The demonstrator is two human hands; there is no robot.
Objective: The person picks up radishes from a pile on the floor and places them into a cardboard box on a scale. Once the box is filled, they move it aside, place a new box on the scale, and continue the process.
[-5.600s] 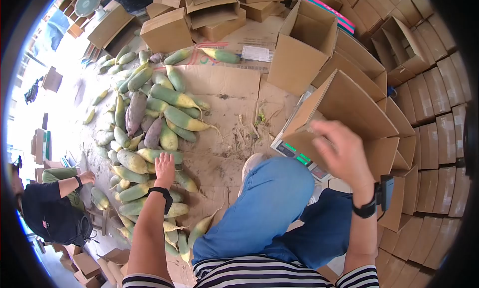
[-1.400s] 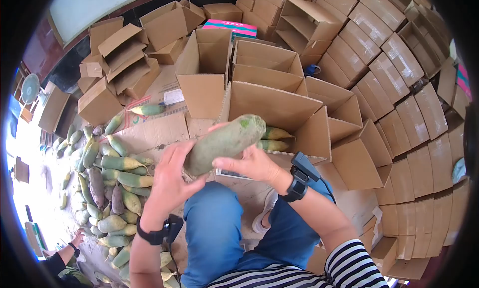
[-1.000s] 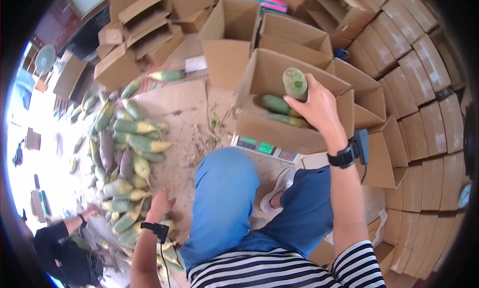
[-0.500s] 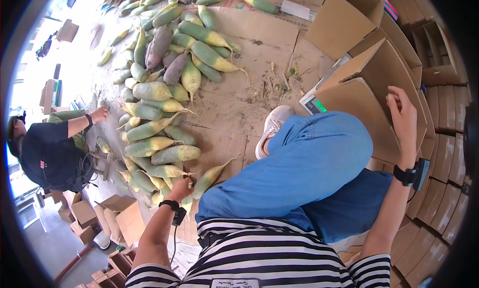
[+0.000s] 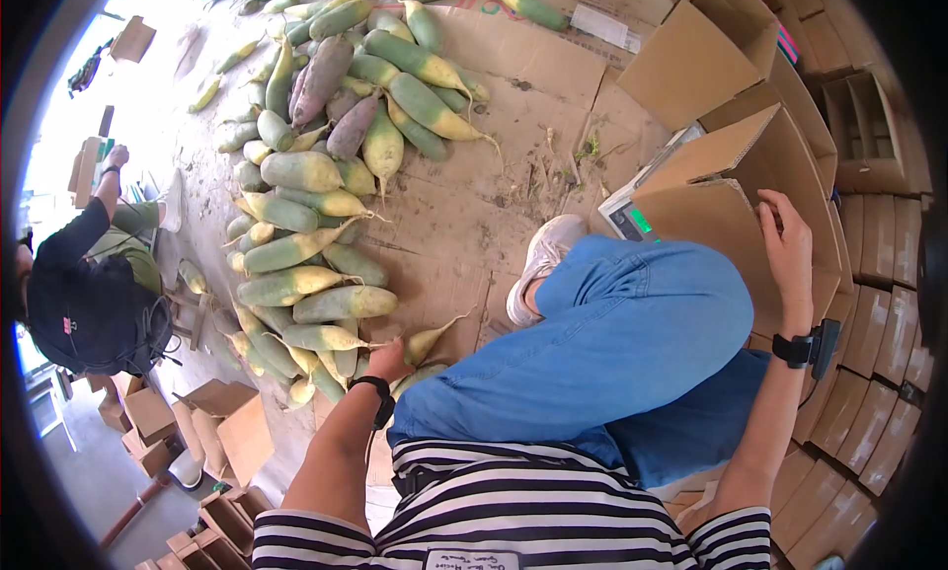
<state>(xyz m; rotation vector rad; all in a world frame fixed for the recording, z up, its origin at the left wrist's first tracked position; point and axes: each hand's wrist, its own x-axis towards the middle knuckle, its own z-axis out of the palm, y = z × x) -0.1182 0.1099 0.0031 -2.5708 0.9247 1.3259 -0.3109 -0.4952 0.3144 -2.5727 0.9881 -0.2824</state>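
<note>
Many green-and-yellow radishes lie in a long pile on flattened cardboard (image 5: 449,254), with a few purplish ones (image 5: 353,128) among them. At the near end of the pile is my left hand (image 5: 391,361), its fingers wrapped against a green radish (image 5: 432,339) beside my knee; the fingertips are partly hidden. My right hand (image 5: 787,236) is raised at the edge of an open cardboard box (image 5: 696,215), fingers bent and spread a little, holding nothing. The box stands on a scale with a green display (image 5: 641,221).
Another person (image 5: 89,299) sits at the left, one arm extended toward a small box. Stacked cartons (image 5: 864,392) line the right side. More open boxes (image 5: 232,422) stand at the lower left. Root scraps (image 5: 553,165) lie on the cardboard.
My left hand has moved slightly right, toward the radish near my knee. My right hand has shifted slightly down. The other person's arm has swung up and away from the pile.
</note>
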